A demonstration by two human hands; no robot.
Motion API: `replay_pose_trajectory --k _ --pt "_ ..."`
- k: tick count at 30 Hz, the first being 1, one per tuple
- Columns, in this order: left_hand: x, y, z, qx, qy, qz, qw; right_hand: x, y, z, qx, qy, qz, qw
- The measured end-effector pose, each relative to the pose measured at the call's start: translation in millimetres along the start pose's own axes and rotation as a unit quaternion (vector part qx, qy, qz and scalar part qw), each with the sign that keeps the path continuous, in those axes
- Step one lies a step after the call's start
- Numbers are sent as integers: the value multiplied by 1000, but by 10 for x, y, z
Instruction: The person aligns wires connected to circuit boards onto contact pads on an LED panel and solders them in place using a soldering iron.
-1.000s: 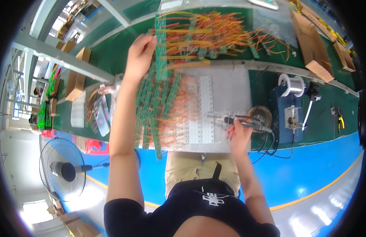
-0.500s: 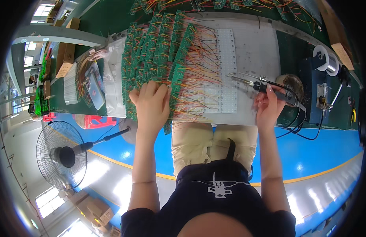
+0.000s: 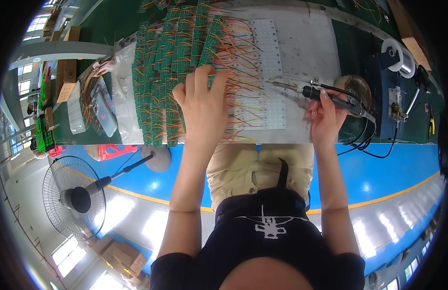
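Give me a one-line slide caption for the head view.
Left hand flat on wired green boards; right hand holding a soldering iron over the white panel.

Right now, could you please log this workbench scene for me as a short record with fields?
Left hand: left hand flat on the green circuit boards with red and yellow wires
Right hand: right hand gripping a soldering iron, tip toward the white panel
Bench right: solder spool
Floor left: standing fan
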State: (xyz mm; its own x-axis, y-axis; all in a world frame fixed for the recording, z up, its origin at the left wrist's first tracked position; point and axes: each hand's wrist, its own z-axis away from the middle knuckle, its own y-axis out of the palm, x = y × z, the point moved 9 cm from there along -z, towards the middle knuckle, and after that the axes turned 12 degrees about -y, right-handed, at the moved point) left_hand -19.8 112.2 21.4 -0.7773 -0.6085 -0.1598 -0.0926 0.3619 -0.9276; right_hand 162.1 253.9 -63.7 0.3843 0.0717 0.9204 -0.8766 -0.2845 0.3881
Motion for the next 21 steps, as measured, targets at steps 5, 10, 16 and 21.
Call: replay_pose_trajectory --k 5,10,16,21 --pt "-38 24 -48 0 -1 14 1000 9 -2 -5 -7 1 -9 1000" --pt "29 9 -77 -9 7 7 1000 -2 -4 -2 -8 5 -12 1000" --pt "15 -47 -100 -39 35 -28 998 -4 -1 0 -10 0 -19 1000" --pt "23 -138 -71 -74 38 -30 996 -8 -1 -4 2 -3 -27 1000"
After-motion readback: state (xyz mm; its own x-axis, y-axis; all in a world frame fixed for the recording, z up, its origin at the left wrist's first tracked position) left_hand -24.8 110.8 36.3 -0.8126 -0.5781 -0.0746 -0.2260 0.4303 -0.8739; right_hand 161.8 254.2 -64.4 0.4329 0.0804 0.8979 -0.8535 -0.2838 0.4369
